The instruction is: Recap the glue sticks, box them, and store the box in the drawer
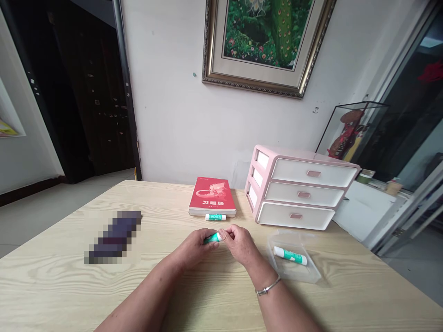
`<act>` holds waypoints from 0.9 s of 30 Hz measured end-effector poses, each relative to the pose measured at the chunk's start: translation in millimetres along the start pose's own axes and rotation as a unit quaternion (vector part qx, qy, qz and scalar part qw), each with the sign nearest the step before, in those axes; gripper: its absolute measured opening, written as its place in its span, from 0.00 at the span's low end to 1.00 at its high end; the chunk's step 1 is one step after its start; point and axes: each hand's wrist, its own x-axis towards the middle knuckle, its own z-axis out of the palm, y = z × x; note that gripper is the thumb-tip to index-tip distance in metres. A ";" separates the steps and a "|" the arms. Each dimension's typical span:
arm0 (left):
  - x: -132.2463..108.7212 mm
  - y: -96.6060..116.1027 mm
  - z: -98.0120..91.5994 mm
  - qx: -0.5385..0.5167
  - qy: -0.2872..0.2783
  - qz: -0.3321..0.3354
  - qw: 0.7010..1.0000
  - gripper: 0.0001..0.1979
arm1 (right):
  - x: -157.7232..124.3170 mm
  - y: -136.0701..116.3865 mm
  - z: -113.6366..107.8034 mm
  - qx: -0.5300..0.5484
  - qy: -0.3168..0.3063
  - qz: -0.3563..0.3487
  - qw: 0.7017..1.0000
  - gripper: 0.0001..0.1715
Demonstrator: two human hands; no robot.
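A green and white glue stick (212, 238) is held between both hands above the middle of the table. My left hand (195, 246) is closed around its green body. At the white end, the thumb and fingers of my right hand (238, 242) pinch the cap; part of that end is hidden by the fingers. A second glue stick (215, 217) lies just beyond the hands, against the front edge of a red book (212, 193). To the right of my right hand, a third glue stick (290, 256) lies in a clear plastic box (313, 276).
A pink drawer unit (301, 186) with white drawers stands at the back right of the wooden table (62, 286). On the left lies a dark, pixelated object (114, 237). Behind the table is a wall with a framed picture (263, 83).
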 end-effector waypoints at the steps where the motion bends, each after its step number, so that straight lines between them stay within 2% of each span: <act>1: 0.5 -0.8 0.6 0.008 0.007 0.001 1.000 0.19 | -0.1 0.3 0.2 0.002 0.002 0.003 1.000 0.25; 4: 0.5 1.8 -0.1 -0.009 0.012 -0.011 1.000 0.18 | -0.7 0.7 -0.4 0.035 -0.002 0.007 0.999 0.25; 9: -3.3 10.0 -5.9 -0.062 -0.012 -0.091 0.994 0.19 | -0.6 1.3 -1.2 0.117 -0.029 -0.022 0.992 0.22; 11: -3.8 9.8 -6.9 -0.068 -0.020 -0.099 0.993 0.19 | 0.0 3.2 -0.3 0.136 -0.042 -0.022 0.990 0.22; 14: -2.1 6.6 -5.4 -0.059 -0.022 -0.060 0.996 0.18 | 1.1 6.7 1.5 0.166 -0.059 0.003 0.984 0.21; 17: 1.1 2.1 -2.1 -0.016 0.005 -0.016 1.000 0.16 | 2.1 7.2 3.0 0.188 -0.054 0.046 0.980 0.23; 22: 2.0 -0.3 1.2 0.077 0.034 0.005 0.996 0.11 | 3.6 1.8 3.9 0.214 -0.044 0.105 0.970 0.30; 27: 0.1 2.3 4.2 0.126 0.062 0.012 0.990 0.06 | 4.6 1.6 5.8 0.230 -0.035 0.144 0.962 0.31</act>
